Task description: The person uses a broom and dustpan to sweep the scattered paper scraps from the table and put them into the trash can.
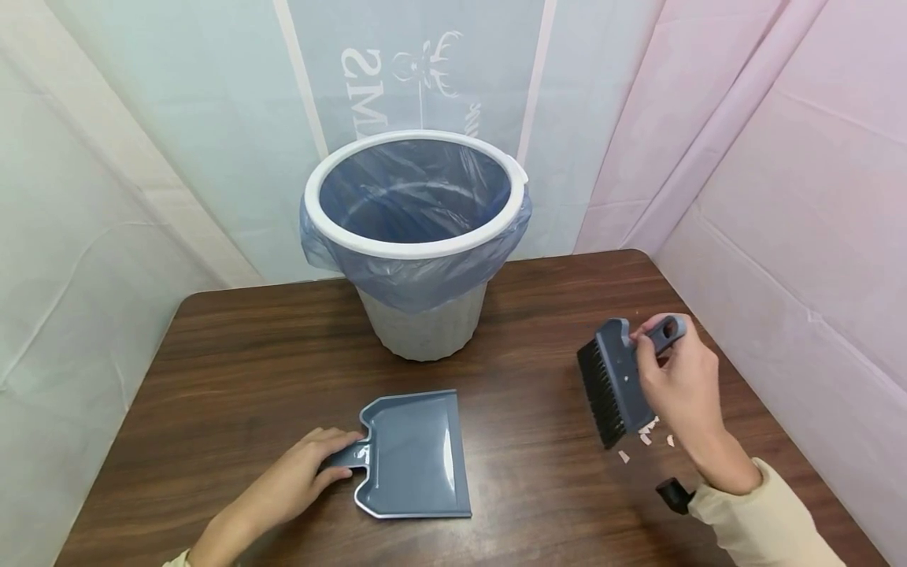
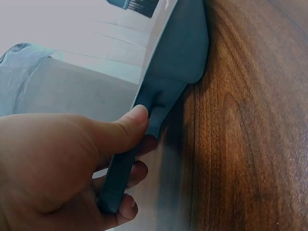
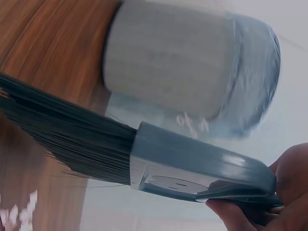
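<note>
My left hand (image 1: 308, 468) grips the short handle of a grey-blue dustpan (image 1: 414, 457), which lies on the table with its straight lip facing right. In the left wrist view the thumb presses on one side of the handle and the fingers curl round the other. At the right, my right hand (image 1: 676, 378) holds a small hand brush (image 1: 623, 374) by its handle, the dark bristles pointing left and down. Small pale scraps (image 1: 646, 435) lie on the table beside the brush, some partly hidden behind it. One tiny pale bit sits on the brush's back.
A white wastebasket (image 1: 425, 327) with a translucent blue liner (image 1: 418, 283) folded over its rim stands at the back of the brown wooden table (image 1: 234, 370). Pale fabric walls (image 1: 801, 213) enclose the table at the back and sides.
</note>
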### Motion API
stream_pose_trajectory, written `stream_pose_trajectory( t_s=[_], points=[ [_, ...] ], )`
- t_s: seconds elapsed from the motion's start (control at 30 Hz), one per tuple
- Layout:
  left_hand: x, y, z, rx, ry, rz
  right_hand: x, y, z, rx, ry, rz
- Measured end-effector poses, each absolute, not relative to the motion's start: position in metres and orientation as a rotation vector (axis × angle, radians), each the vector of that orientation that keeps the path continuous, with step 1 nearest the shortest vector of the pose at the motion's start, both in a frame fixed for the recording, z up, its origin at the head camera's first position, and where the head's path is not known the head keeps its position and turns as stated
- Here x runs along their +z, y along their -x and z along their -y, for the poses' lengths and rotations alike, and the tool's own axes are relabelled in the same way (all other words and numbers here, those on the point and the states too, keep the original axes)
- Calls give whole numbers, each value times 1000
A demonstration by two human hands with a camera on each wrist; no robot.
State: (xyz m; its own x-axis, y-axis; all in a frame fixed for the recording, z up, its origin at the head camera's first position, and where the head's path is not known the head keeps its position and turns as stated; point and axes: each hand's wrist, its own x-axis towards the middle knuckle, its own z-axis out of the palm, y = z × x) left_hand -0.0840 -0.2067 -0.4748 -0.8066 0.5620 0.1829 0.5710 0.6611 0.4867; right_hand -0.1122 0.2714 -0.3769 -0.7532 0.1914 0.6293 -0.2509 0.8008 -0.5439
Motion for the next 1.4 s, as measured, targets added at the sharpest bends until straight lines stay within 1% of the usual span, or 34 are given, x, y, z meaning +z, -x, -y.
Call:
stream_pose_trajectory(
  t_s=[0.3, 0.67, 0.83, 1.03, 1.4],
  points=[
    [-473, 84, 207, -845, 970, 2855, -370, 101, -309, 748, 115, 2248],
    [-475, 85, 206, -855, 1002, 2816, -376, 88, -336, 556, 138, 2247],
    [-474, 86, 206, -864, 990, 2831, -381, 83, -338, 465, 87, 2283],
    [-473, 86, 207, -865, 968, 2869, -387, 78, -335, 402, 89, 2380],
    [-474, 85, 207, -860, 968, 2851, -388, 72, -312, 493, 8, 2526]
  ],
)
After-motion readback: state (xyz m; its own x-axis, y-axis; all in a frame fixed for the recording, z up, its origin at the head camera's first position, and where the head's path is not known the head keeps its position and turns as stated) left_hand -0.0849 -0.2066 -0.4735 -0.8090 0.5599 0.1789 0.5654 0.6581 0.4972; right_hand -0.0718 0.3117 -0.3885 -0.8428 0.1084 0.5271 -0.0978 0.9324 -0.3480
